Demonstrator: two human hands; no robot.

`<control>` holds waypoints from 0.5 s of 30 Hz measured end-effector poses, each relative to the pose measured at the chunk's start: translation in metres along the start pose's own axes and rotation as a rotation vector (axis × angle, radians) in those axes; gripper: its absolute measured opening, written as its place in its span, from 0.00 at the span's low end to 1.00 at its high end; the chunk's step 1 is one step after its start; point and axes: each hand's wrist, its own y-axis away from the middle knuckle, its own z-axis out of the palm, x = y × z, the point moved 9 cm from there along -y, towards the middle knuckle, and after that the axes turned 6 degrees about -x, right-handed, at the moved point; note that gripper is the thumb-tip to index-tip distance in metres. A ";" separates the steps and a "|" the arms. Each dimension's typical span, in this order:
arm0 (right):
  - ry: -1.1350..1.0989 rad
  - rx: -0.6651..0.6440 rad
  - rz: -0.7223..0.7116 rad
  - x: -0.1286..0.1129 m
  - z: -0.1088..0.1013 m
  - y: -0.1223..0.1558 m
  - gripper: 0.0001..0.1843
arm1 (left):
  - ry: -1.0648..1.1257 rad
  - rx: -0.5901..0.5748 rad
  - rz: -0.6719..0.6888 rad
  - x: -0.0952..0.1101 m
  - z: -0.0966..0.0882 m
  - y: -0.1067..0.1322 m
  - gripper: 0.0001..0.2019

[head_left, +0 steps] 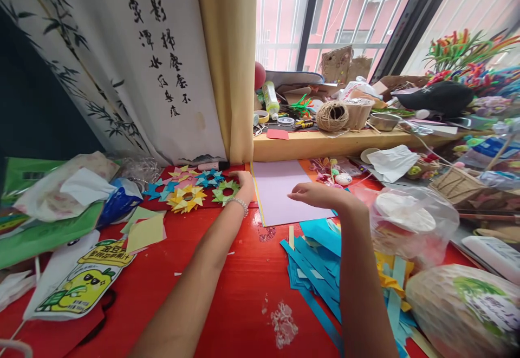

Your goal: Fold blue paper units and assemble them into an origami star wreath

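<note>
My left hand, with a beaded bracelet at the wrist, is beside a green folded-paper star ring and the left edge of a stack of lilac paper sheets. Its visible fingers stretch leftward and look empty; whether they touch the ring is unclear. Over the right part of the sheets is my right hand, fingers extended to the left, holding nothing. Left of the green ring lie a yellow star ring, a blue one and others in pink and blue. A marker rests behind them.
Blue paper strips are piled by my right forearm. Yellow paper squares, a juice pouch and a tissue pack lie left. A plastic-wrapped coconut sits right. Twine stands on the cluttered wooden sill.
</note>
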 end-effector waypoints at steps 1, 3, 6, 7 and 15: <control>-0.002 0.007 0.007 0.000 -0.002 0.004 0.23 | -0.007 0.020 0.017 0.008 -0.005 0.007 0.18; -0.009 0.016 0.020 0.000 -0.006 0.013 0.23 | -0.025 0.072 0.071 0.028 -0.012 0.031 0.18; -0.021 0.029 0.043 0.004 -0.010 0.023 0.24 | -0.048 0.146 0.223 0.067 -0.007 0.089 0.17; -0.022 0.033 0.052 0.006 -0.011 0.025 0.24 | -0.056 0.157 0.297 0.079 -0.001 0.111 0.16; 0.002 0.032 0.085 0.008 -0.009 0.029 0.25 | -0.101 0.163 0.628 0.091 0.036 0.148 0.17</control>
